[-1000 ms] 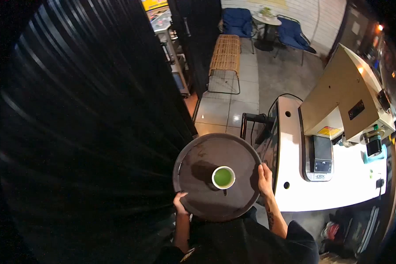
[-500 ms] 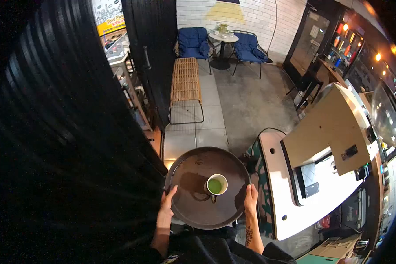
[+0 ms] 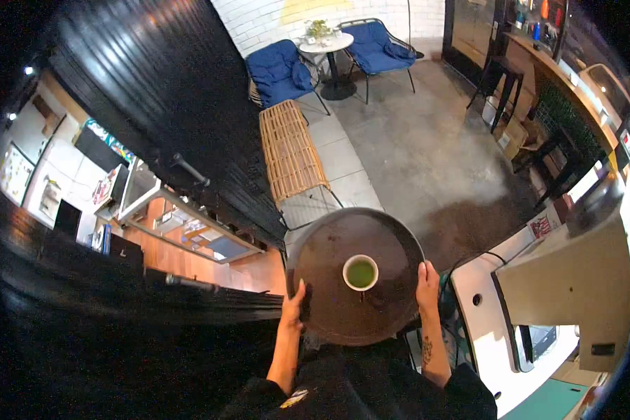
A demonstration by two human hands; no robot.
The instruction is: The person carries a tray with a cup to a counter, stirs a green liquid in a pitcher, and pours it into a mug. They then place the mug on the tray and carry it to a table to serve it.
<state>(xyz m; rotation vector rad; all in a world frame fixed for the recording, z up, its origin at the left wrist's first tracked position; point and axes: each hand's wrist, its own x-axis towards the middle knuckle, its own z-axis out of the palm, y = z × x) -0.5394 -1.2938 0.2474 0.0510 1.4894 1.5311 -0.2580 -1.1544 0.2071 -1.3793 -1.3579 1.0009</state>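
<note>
A round dark brown serving tray [image 3: 329, 315] is held level in front of my body. My left hand [image 3: 293, 308] grips its left rim, thumb on top, and my right hand [image 3: 428, 283] grips the right rim the same way. Near the middle of the tray stands an upright white cup [image 3: 360, 273] with green liquid inside; its handle points toward me. Neither hand touches the cup. The fingers under the tray are hidden.
Beyond the tray is a wicker bench [image 3: 292, 150], then blue chairs [image 3: 280, 73] beside a small round table [image 3: 329, 43]. On the right stand a white counter [image 3: 479, 329] and black stools [image 3: 500, 84]. A dark corrugated wall [image 3: 147, 70] with a doorway lies left.
My view has moved forward and turned, so the bench and chairs look nearer and the left doorway shows more. The counter has slid right and lower. Both hands still hold the tray.
</note>
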